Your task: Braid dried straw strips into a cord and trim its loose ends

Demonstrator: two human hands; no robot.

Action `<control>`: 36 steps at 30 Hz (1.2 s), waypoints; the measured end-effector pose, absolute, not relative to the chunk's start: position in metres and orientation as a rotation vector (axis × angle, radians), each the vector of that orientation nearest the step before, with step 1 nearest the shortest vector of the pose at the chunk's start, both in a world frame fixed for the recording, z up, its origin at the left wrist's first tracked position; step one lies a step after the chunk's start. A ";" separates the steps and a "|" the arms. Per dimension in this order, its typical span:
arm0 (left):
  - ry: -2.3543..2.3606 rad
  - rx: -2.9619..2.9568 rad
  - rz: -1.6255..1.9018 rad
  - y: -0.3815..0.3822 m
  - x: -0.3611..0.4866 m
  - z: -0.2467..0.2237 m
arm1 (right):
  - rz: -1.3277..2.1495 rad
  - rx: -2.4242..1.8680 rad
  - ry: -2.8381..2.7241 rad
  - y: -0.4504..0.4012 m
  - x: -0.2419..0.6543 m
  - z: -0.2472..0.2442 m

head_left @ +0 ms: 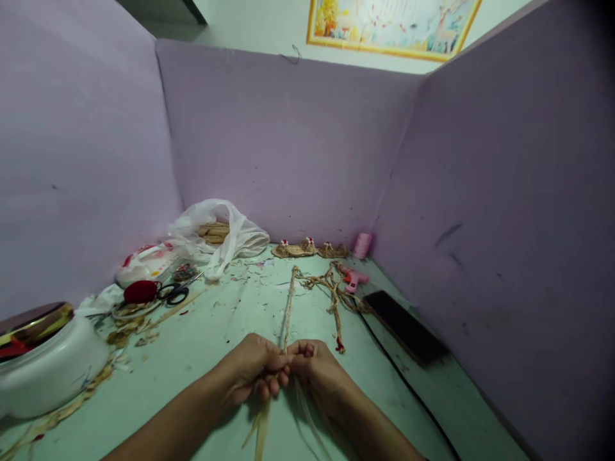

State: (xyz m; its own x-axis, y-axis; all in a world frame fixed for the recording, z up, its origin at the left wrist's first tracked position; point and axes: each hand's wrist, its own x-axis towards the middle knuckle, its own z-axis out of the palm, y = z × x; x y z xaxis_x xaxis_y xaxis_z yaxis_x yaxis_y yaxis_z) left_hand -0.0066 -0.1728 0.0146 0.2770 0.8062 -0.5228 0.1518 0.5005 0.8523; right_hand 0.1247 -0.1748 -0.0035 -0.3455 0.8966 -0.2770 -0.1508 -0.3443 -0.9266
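A thin straw braid [289, 307] runs from the far part of the table straight toward me. At its near end my left hand [257, 368] and my right hand [314, 368] meet, fingertips pinched together around the plait. Loose pale straw strands [262, 426] hang below the left hand, and more strands [307, 413] trail beneath the right one. The exact crossing of the strands is hidden by the fingers. Beyond the right hand lies a heap of braided cord [334, 288], one end of it tipped with red.
At right are a black phone [406, 326], a pink glue gun [354, 279], a black cable [403, 378] and a pink thread spool [362, 245]. Left are scissors [175, 293], a red pincushion [140, 292], a white pot [52, 378] and a plastic bag [247, 238]. Woven pieces [298, 248] line the back.
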 end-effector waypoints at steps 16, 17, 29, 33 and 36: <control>1.521 1.108 0.620 -0.180 0.012 0.024 | 1.116 -1.657 -1.779 -0.178 0.139 -0.002; 1.514 1.095 0.633 -0.181 0.012 0.023 | 1.193 -1.646 -1.752 -0.179 0.138 -0.002; 1.350 1.065 0.660 -0.175 -0.005 0.015 | 1.427 -1.382 -1.581 -0.176 0.145 0.009; 1.305 1.063 0.650 -0.175 -0.005 0.015 | 1.623 -1.295 -1.201 -0.170 0.140 0.005; 1.282 1.104 0.645 -0.175 -0.005 0.013 | 1.856 -1.249 -1.197 -0.172 0.131 -0.002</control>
State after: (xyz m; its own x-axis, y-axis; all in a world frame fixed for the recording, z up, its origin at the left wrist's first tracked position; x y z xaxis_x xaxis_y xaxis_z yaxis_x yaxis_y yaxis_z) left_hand -0.0047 -0.1747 0.0130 0.2226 0.8802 -0.4192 0.1884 0.3830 0.9043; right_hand 0.1315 -0.1721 -0.0023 -0.3811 0.8388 -0.3889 0.0078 -0.4177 -0.9086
